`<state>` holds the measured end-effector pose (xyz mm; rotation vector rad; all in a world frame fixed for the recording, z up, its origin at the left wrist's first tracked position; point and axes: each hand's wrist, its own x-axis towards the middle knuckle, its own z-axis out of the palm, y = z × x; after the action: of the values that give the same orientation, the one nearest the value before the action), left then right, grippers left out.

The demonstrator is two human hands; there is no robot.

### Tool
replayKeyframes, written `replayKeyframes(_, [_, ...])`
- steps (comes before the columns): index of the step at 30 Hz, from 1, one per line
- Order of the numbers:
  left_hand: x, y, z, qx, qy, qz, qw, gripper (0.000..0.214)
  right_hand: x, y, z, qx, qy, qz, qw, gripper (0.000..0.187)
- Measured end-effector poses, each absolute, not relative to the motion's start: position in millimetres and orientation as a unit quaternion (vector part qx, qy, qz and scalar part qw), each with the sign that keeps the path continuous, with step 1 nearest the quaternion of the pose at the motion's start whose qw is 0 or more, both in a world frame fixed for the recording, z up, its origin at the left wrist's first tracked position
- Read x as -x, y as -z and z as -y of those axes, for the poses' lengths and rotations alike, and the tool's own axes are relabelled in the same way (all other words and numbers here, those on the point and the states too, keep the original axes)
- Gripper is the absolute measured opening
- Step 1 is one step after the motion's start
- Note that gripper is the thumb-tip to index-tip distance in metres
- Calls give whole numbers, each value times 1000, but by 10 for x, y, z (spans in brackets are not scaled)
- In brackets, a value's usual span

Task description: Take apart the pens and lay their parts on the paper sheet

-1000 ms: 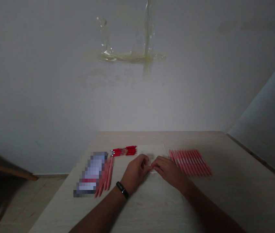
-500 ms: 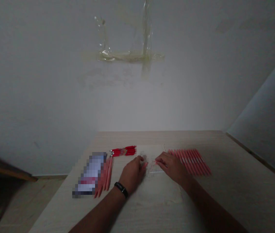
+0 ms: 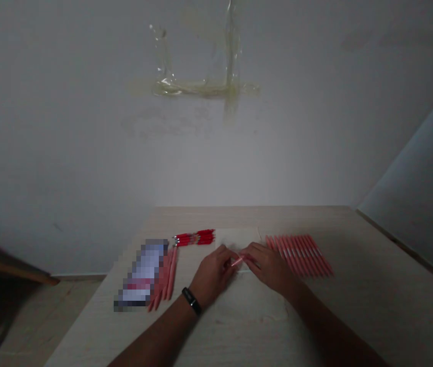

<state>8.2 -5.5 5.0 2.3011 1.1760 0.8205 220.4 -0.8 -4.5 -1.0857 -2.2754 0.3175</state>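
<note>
Left hand [image 3: 213, 271], right hand [image 3: 268, 266] pinch slim pink plastic-looking stick [image 3: 238, 261] between fingertips; likely adjusting step, next needing steady, aligned grip.

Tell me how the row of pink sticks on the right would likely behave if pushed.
The row of pink sticks looks apt to roll or slide, since each appears slim and rounded. They are probably stiff, as each lies straight. A nudge from the nearby right hand might shift several, because they lie closely side by side.
</note>
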Motion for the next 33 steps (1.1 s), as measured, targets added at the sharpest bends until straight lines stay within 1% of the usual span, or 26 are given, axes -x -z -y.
replayKeyframes(3, [-81, -47, 52, -816, -316, -427, 228, 16, -2240, 42, -4, 404, -135, 846, 322, 23])
replayKeyframes(6, [-66, -45, 43, -794, -344, -440, 242, 16, -2372, 19, -48, 436, -135, 828, 326, 19])
replayKeyframes(9, [-50, -56, 35, -781, -363, -439, 256, 14, -2546, -1, -99, 462, -132, 837, 263, 9])
replayKeyframes(11, [-45, -70, 35, -780, -366, -433, 266, 14, -2641, 0, -118, 452, -136, 854, 218, 7])
replayKeyframes(14, [-40, -90, 42, -793, -356, -418, 264, 19, -2711, 19, -115, 433, -157, 867, 190, 5])
replayKeyframes(17, [-35, -89, 50, -831, -315, -388, 244, 22, -2714, 50, -95, 427, -177, 866, 189, 2])
replayKeyframes(22, [-51, -42, 60, -879, -234, -351, 221, 20, -2686, 93, -92, 437, -184, 862, 178, 8])
replayKeyframes(26, [-74, -17, 72, -894, -207, -332, 217, 10, -2668, 104, -110, 438, -161, 863, 193, 7])
replayKeyframes(28, [-73, -16, 77, -895, -208, -331, 216, 9, -2649, 97, -109, 439, -154, 862, 200, 7])
replayKeyframes(33, [-45, -21, 66, -862, -260, -388, 198, 19, -2512, 36, -50, 424, -145, 867, 217, 8])
